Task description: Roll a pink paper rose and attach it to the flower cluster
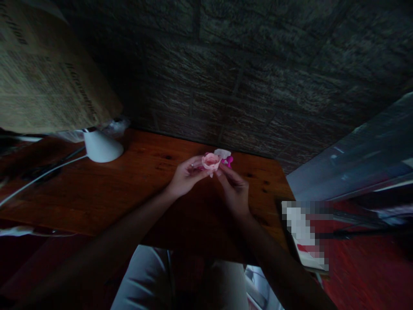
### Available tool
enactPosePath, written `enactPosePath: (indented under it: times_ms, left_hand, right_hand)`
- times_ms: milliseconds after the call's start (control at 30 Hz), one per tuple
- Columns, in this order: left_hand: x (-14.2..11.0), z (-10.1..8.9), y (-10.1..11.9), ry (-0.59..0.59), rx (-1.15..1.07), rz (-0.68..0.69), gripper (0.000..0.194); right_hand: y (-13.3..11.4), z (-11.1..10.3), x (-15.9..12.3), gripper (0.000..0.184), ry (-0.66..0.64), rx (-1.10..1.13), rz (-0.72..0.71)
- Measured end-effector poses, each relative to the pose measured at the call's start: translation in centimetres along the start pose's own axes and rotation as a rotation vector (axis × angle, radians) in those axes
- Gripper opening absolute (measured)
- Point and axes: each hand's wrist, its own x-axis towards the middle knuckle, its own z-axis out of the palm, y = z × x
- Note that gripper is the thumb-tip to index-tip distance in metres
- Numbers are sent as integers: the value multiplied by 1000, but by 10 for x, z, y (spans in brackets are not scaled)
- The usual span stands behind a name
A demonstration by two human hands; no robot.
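Between my two hands is a pink artificial-looking flower (211, 161), its layered petals facing up. My left hand (187, 174) wears a ring and is closed round the flower's left side. The fingers of my right hand (235, 187) pinch the flower's lower right edge. Just behind the flower are a whitish piece (222, 153) and a bright magenta item (229, 160); I cannot make out their kind, or whether they touch the flower. The flower's underside is hidden by my fingers.
A wooden table (151, 150) stands against a dark brick-patterned wall (258, 82). At the left is a lamp with a white base (102, 147), a newsprint shade (51, 73) and a white cord (41, 180). A blurred-out pale object (305, 234) lies by the table's right edge.
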Motion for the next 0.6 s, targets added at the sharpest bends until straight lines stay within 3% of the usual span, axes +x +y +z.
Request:
enactPosePath:
  times_ms: [367,600]
  left_hand:
    - [-1,1,1,-32,-74,-46,38]
    - [-2,3,2,-51,-212,-197,35]
  right_hand:
    - [3,-2,3,21,34,70,67]
    - [-2,-3,5,18,-17,41,23]
